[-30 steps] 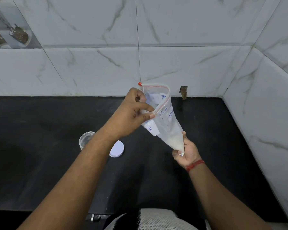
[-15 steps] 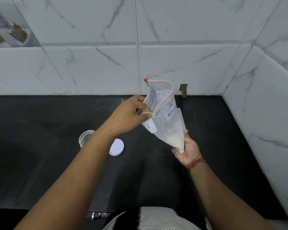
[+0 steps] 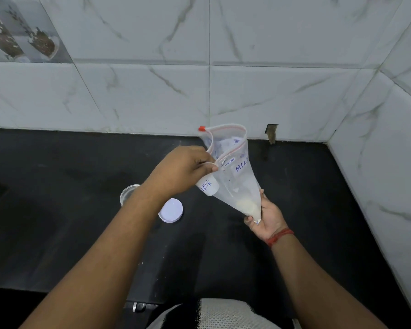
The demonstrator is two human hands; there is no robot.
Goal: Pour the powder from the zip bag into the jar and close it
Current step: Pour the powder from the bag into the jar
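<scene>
Wall [image 3: 152,91]: white marble-look tiles, fills 12 o'clock half and runs down the 3 o'clock side.
Counter [image 3: 223,257]: black, matte, spans the lower half.
Left hand [image 3: 183,170]: fingers curled, pinching the bag's near rim at its 9 o'clock edge; forearm comes up from 7 o'clock.
Right hand [image 3: 267,216]: palm up under the bag, fingers and thumb closed round the bottom tip; red thread on wrist.
Zip bag [image 3: 237,179]: clear, held in air above counter, centre frame, mouth up toward 12 and pulled open, tip down toward 5. Red zip strip w/ red slider at top left. White labels, blue writing "MIL…" and "…DER".
Powder [image 3: 248,206]: whitish, small amt, settled in bag's bottom tip.
Lid [image 3: 170,210]: white, round, flat on counter at 8 o'clock of bag, just beside jar.
Jar [image 3: 128,194]: clear, open top, partly behind left forearm; looks empty, prob, but view poor.
</scene>
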